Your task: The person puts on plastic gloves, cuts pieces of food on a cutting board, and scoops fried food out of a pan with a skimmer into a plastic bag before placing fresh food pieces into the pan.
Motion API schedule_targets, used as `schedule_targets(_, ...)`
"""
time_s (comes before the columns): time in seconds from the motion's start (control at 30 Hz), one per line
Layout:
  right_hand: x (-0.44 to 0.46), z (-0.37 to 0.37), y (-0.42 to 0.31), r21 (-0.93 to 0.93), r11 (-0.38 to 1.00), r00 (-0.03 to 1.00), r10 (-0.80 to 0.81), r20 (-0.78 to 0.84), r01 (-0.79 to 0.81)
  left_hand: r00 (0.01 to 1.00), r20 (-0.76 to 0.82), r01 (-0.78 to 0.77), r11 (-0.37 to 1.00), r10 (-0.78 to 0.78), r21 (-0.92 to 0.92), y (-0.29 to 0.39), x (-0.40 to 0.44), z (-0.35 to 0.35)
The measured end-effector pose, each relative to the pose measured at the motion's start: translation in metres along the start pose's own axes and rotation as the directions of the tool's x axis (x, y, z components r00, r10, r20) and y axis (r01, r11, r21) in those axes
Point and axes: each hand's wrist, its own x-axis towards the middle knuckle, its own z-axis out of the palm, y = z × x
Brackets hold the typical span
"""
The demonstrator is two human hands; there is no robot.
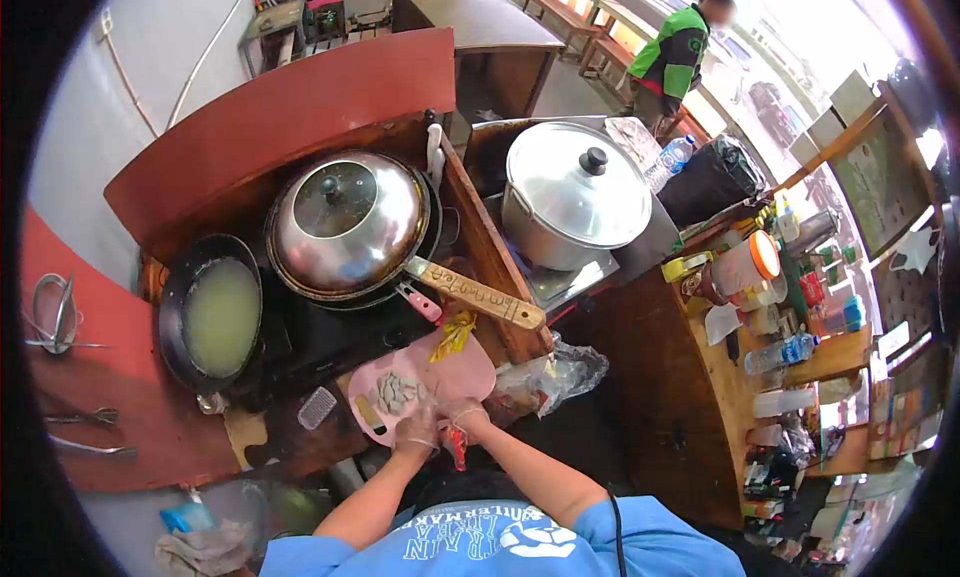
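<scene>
Through the head view, I had both hands at the near edge of a pink board (470, 372). My left hand (417, 430) was just beside a heap of pale pieces (397, 391); its fingers were too blurred for me to tell how far they were open or what they held. My right hand (464, 415) was bent inward close by, a red item (458, 453) right at it, though I couldn't tell whether it was gripped. A yellow wrapper (455, 335) lay at the board's far edge. Farther off stood a lidded pan (390, 232), left of a big pot (533, 233).
</scene>
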Motion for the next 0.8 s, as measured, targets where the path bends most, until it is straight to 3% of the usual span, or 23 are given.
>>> schedule_targets(0.03,-0.008,-0.025,-0.021,-0.27,0.956,0.992,-0.122,-0.001,0.117,0.996,0.092,0.001,0.999,-0.005,0.041,-0.002,-0.002,0.002)
schedule_targets(0.17,-0.015,-0.046,-0.049,-0.322,0.946,0.993,0.009,0.114,0.029,0.987,-0.029,-0.158,0.987,0.158,0.002,-0.007,0.003,0.012)
schedule_targets(0.23,-0.009,-0.021,-0.024,-0.057,0.96,0.961,0.276,0.015,-0.275,0.99,-0.016,-0.138,0.99,0.138,-0.026,-0.007,0.013,0.017)
schedule_targets(0.3,-0.008,-0.021,-0.013,-0.041,0.965,0.959,0.262,0.104,-0.26,0.994,0.014,-0.112,0.992,0.112,-0.051,-0.01,0.012,0.022)
schedule_targets(0.37,-0.005,-0.02,-0.011,-0.015,0.968,0.95,0.248,0.192,-0.25,0.971,-0.107,-0.213,0.977,0.213,0.015,-0.011,0.003,0.029)
schedule_targets(0.4,-0.003,-0.021,-0.014,0.294,0.831,0.88,0.427,0.209,-0.473,0.998,0.03,-0.051,0.999,0.051,-0.012,0.009,-0.001,0.007)
schedule_targets(0.43,-0.003,-0.019,-0.017,0.552,0.558,0.769,0.572,0.284,-0.619,0.998,0.043,-0.041,0.999,0.041,-0.01,0.015,-0.001,0.001)
schedule_targets(0.47,-0.005,-0.012,-0.003,0.234,0.895,0.924,0.379,0.053,-0.38,0.996,0.08,-0.048,0.998,0.05,-0.029,0.016,-0.004,-0.002)
schedule_targets(0.53,-0.007,0.004,0.016,0.12,0.952,0.953,0.292,-0.08,-0.282,0.989,0.138,-0.042,0.997,0.049,-0.057,0.012,-0.004,0.004)
schedule_targets(0.6,0.009,0.035,0.062,0.544,0.682,0.812,0.584,-0.001,-0.49,0.99,0.13,-0.047,0.996,0.057,-0.082,0.011,0.002,0.008)
schedule_targets(0.63,0.017,0.066,0.101,0.67,0.542,0.752,0.658,0.038,-0.508,0.992,0.104,-0.064,0.993,0.073,-0.095,0.013,0.003,0.005)
schedule_targets(0.7,0.003,0.012,0.033,0.733,0.359,0.656,0.739,0.155,-0.577,0.964,-0.183,-0.205,0.978,0.193,-0.049,-0.016,0.009,0.046)
schedule_targets(0.73,0.009,0.008,0.043,0.339,0.714,0.78,0.616,0.109,-0.612,0.971,-0.186,-0.162,0.986,0.15,-0.048,-0.025,-0.003,0.034)
schedule_targets(0.8,0.024,0.018,0.084,-0.139,0.899,0.888,0.434,0.149,-0.416,0.963,-0.25,-0.095,0.995,0.098,0.023,-0.027,-0.024,-0.017)
